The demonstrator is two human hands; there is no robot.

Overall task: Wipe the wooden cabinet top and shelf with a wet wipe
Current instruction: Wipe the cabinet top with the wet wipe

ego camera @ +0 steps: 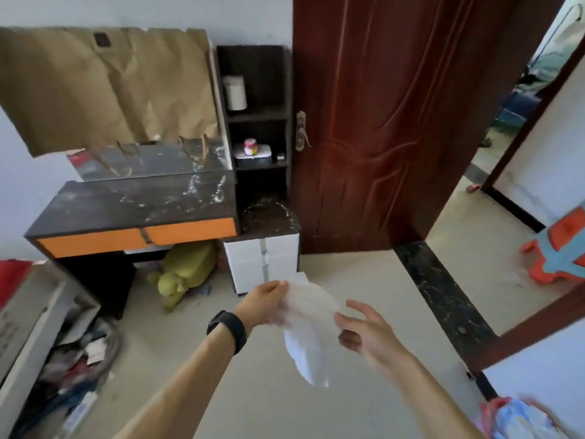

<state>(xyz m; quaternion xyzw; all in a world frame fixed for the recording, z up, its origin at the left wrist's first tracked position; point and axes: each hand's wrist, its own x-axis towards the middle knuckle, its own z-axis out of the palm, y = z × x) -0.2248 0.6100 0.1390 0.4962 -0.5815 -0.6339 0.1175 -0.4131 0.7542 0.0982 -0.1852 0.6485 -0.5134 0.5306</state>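
forearms reach out low in the view, and between them hangs the wipe (pixel 311 324), white and half unfolded, in the air over the floor, touching no furniture. left hand (pixel 266 304), with a black watch (pixel 227 331) on its wrist, pinches the wipe's upper left corner between thumb and fingers. right hand (pixel 367 334) has its fingers spread and loosely bent, thumb at the wipe's right edge; whether it actually grips there i cannot tell, the frame is blurred. the wipe's long axis runs from that upper corner down and a little right, its lower end dangling free.

everything to be wiped lies ahead and to the left of the hands. the desk (pixel 136 201) has a dark top streaked with pale smears, long axis running left to right, its right end meeting the shelf (pixel 259 115), a tall narrow unit standing at the desk's far right corner beside the door (pixel 395 122). below the shelf a lower dark top (pixel 269 217) sits over white drawers, nearly straight beyond the left hand.

the left hand is the nearer one to the desk, and to that low top above all. i'd judge the coming move to be a reach forward and up from there, with the wipe bunched or flattened first.
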